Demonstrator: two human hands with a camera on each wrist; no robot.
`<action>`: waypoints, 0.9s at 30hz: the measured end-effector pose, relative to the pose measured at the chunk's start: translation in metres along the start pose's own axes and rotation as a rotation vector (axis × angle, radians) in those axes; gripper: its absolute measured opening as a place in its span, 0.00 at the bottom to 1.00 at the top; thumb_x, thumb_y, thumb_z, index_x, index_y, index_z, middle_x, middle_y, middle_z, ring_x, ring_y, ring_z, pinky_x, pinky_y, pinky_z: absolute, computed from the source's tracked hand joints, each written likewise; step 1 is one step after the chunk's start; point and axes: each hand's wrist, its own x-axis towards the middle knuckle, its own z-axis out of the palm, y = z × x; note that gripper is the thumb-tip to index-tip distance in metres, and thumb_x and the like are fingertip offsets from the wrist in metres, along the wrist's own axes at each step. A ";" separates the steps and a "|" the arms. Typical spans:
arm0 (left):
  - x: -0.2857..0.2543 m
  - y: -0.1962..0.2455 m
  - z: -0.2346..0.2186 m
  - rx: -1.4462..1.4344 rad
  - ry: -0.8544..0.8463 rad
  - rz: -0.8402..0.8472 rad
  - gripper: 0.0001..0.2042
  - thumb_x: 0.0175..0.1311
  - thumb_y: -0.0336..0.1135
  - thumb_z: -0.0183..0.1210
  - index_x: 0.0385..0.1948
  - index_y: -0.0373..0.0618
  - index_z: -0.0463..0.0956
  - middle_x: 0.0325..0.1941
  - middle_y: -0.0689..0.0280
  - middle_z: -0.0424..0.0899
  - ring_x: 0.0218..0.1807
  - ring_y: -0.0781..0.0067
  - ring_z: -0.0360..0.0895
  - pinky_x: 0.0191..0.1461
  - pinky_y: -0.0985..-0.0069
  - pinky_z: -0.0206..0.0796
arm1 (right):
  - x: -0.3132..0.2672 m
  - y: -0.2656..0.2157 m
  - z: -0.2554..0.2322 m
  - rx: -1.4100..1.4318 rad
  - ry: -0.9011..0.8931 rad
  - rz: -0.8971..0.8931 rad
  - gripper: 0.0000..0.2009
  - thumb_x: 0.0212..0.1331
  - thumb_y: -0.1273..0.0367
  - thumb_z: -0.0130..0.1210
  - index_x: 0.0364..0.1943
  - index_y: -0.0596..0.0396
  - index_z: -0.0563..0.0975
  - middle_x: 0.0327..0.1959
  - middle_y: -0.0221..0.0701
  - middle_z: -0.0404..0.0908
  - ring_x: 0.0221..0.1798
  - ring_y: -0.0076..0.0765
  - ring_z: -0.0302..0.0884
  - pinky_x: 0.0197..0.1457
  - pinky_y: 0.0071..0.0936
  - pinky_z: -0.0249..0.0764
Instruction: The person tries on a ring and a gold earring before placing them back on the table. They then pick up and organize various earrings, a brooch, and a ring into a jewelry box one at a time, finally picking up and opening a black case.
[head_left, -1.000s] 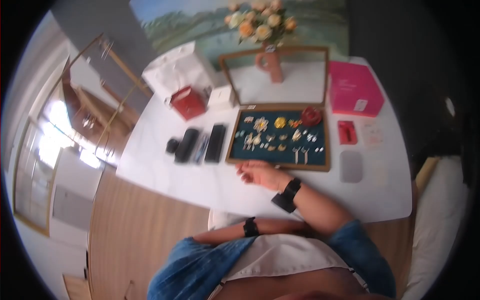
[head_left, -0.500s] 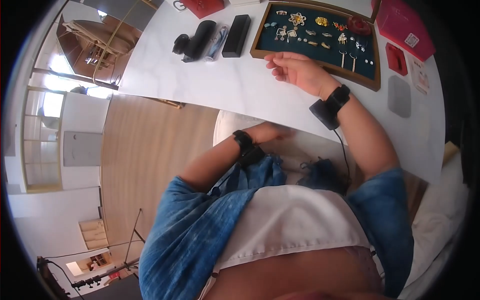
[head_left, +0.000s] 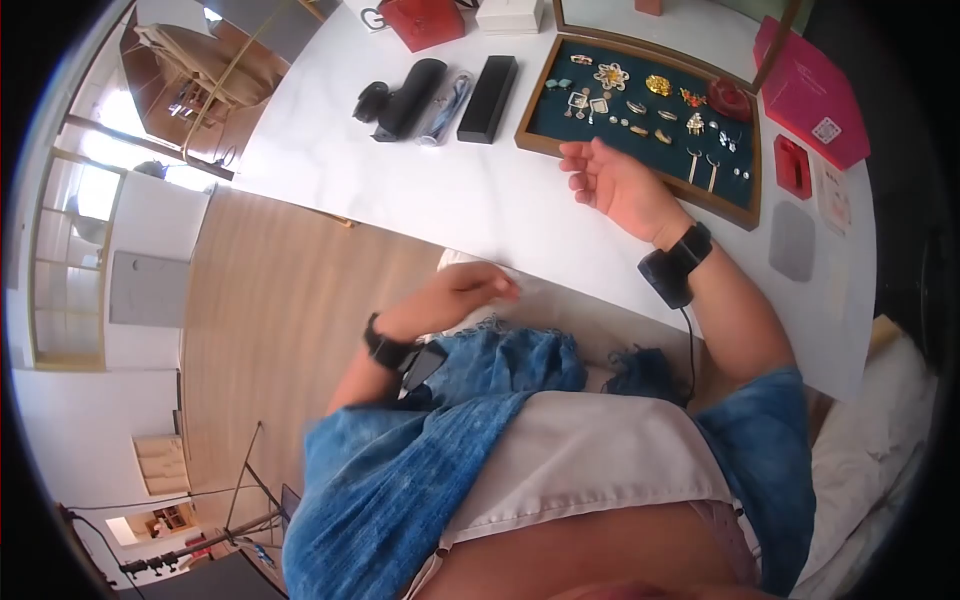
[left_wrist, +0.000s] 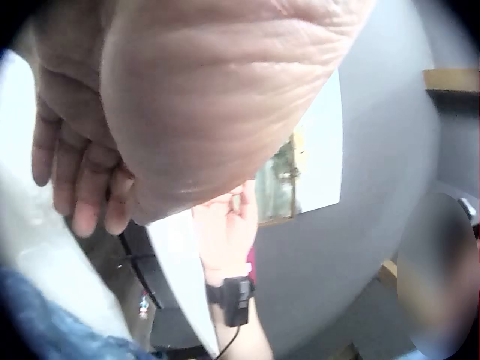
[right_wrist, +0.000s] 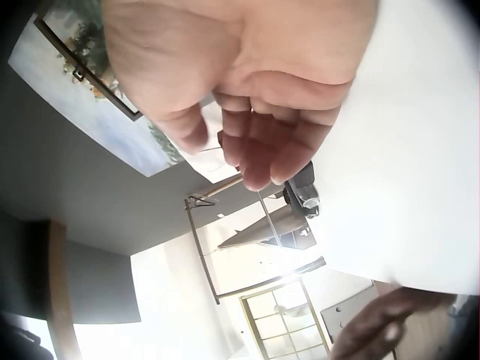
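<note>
My left hand (head_left: 450,298) hovers over the lap by the table's front edge, fingers loosely bent and holding nothing; its palm (left_wrist: 202,97) fills the top of the left wrist view. At the front rim of a wooden jewellery case (head_left: 737,212), my right hand (head_left: 625,195) is palm up with relaxed, slightly curved fingers and nothing in them. Whether it touches the rim I cannot tell. On the case's dark green lining lie a flower-shaped brooch (head_left: 611,76), a yellow piece (head_left: 657,85), hoop-topped long earrings (head_left: 693,165) and several small pieces. A red round object (head_left: 728,99) sits at its back right.
Left of the case are a long black box (head_left: 488,98), a clear-wrapped item (head_left: 446,108) and a black cylinder (head_left: 412,97). Behind stand a red bag (head_left: 422,22) and a white box (head_left: 509,15). To the right are a pink box (head_left: 812,95), a red box (head_left: 793,166) and a grey pad (head_left: 792,242).
The left hand has risen from beneath the table edge into fuller view. The right hand remains near the case's front rim, its fingers turned further upward. The head view has tilted down since the earliest frame.
</note>
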 end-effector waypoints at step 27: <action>0.057 0.133 0.027 0.063 0.913 0.964 0.42 0.83 0.61 0.46 0.85 0.39 0.45 0.90 0.49 0.50 0.89 0.49 0.50 0.88 0.52 0.41 | -0.196 -0.044 0.041 -0.436 1.054 -1.187 0.23 0.85 0.58 0.40 0.71 0.58 0.70 0.65 0.39 0.77 0.67 0.35 0.75 0.71 0.36 0.65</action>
